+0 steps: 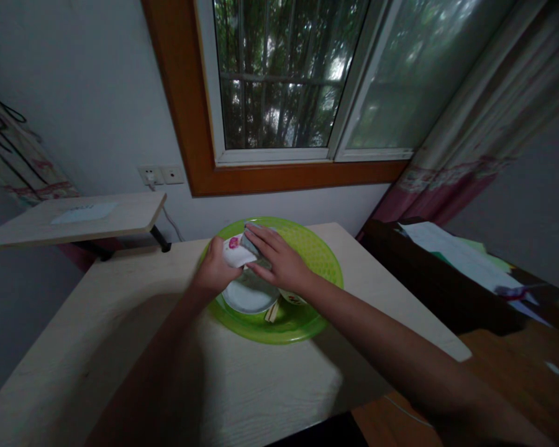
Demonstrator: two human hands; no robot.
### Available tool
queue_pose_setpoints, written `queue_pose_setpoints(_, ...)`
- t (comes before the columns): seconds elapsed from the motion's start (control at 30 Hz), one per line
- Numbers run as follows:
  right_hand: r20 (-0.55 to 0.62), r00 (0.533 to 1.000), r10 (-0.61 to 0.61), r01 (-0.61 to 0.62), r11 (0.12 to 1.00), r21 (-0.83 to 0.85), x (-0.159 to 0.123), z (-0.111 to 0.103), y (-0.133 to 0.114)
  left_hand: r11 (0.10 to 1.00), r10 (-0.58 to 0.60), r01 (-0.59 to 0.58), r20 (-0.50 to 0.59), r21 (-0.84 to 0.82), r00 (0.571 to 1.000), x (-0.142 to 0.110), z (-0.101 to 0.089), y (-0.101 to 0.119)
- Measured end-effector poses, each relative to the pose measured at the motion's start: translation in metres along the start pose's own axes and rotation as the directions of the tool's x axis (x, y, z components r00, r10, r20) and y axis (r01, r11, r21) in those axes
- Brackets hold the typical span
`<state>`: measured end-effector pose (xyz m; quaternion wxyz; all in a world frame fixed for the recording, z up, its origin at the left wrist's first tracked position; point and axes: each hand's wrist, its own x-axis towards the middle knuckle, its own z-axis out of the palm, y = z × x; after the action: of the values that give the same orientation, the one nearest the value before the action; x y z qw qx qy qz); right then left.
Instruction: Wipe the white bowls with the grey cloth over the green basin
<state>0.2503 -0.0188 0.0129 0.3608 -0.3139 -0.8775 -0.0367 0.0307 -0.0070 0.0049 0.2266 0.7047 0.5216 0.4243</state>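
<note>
In my left hand [215, 268] is a small white bowl [234, 252] with a pink flower pattern, tilted on its side above a green basin [319, 264]. My right hand [277, 256] presses a grey cloth [251, 241] against the bowl, fingers closed over it. Below both hands a white plate [249, 297] lies in the basin. Beside it are light wooden chopsticks [272, 312], only their ends showing. Another patterned white dish [292, 298] is mostly hidden under my right wrist.
The basin stands on a pale wooden table [158, 347]. A raised shelf [121, 214] with black legs is at the left, near a wall socket [161, 175]. Behind is a window [284, 74]; papers [456, 254] lie on dark furniture at the right.
</note>
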Motion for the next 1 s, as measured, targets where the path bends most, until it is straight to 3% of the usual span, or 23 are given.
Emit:
queue_pose_setpoints(0.2, -0.047, 0.988, 0.146, -0.142, 0.986, 0.085, -0.004, 0.005, 0.012, 0.992, -0.124, 0.123, -0.011, -0.039, 0.992, 0.0, -0.006, 0.006)
queue_pose_setpoints(0.33, -0.025, 0.985, 0.173, -0.169, 0.98, 0.108, -0.006, 0.008, 0.015, 0.985, -0.165, 0.165, 0.003, -0.046, 0.986, -0.001, -0.007, 0.01)
queue_pose_setpoints(0.6, 0.004, 1.0, -0.016, 0.016, 1.0, 0.025, -0.004, 0.002, 0.0, 0.984, -0.134, 0.134, 0.004, -0.12, 0.991, 0.0, -0.003, 0.003)
queue_pose_setpoints(0.8, 0.093, 0.979, -0.182, 0.183, 0.983, -0.001, 0.0, 0.0, -0.011, 0.955, -0.187, 0.189, 0.03, -0.228, 0.982, 0.002, -0.005, -0.005)
queue_pose_setpoints(0.9, 0.081, 0.982, -0.169, 0.168, 0.986, 0.015, 0.0, 0.001, -0.01, 0.93, -0.223, 0.219, 0.02, -0.296, 0.975, 0.003, -0.005, -0.006)
queue_pose_setpoints(1.0, 0.04, 0.997, -0.07, 0.068, 0.997, 0.043, -0.002, 0.002, -0.004, 0.891, -0.254, 0.226, -0.021, -0.395, 0.967, 0.005, -0.003, -0.01)
